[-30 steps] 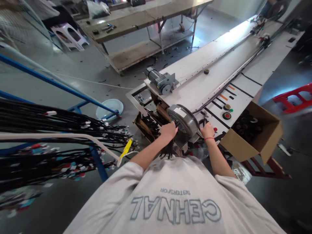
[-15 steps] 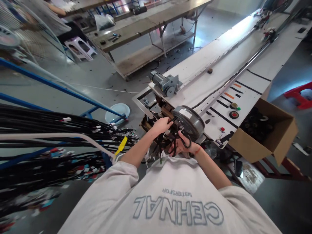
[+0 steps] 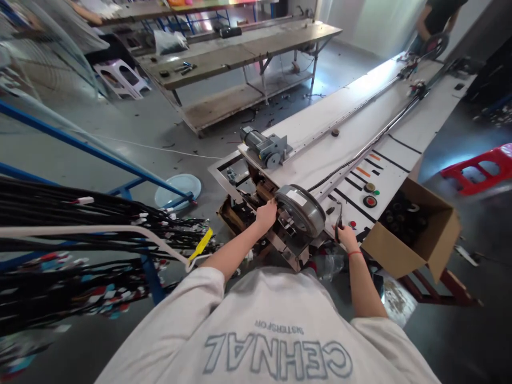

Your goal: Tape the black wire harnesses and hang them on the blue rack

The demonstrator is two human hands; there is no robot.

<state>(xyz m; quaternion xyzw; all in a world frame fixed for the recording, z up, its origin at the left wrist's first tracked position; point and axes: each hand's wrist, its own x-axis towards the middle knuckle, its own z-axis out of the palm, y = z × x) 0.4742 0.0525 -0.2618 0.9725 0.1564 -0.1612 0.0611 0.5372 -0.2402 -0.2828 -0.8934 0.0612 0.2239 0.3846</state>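
My left hand (image 3: 267, 214) is closed at the left side of a grey round machine head (image 3: 302, 210) with a white label. What its fingers pinch, if anything, is hidden. My right hand (image 3: 346, 237) has its fingers wrapped round a dark-handled tool (image 3: 340, 225), held upright over the near end of the long white table (image 3: 320, 160). The tool is small and partly covered, so its exact kind is unclear. Below the machine head is a metal plate (image 3: 294, 253). Left of it, a grey motor (image 3: 262, 146) is fixed to the table's corner.
To the right stands an open cardboard box (image 3: 396, 242) with dark rolls inside. Tape rolls (image 3: 370, 201) and black and orange strips lie on the table. At left, bundled black cables (image 3: 100, 213) hang on a blue rack (image 3: 80, 136). A person (image 3: 438, 21) is at the far end.
My right hand has left the machine head and moved right over the table. Black loops and wires between my hands are gone from there. The left hand stays beside the machine head. The view has shifted.
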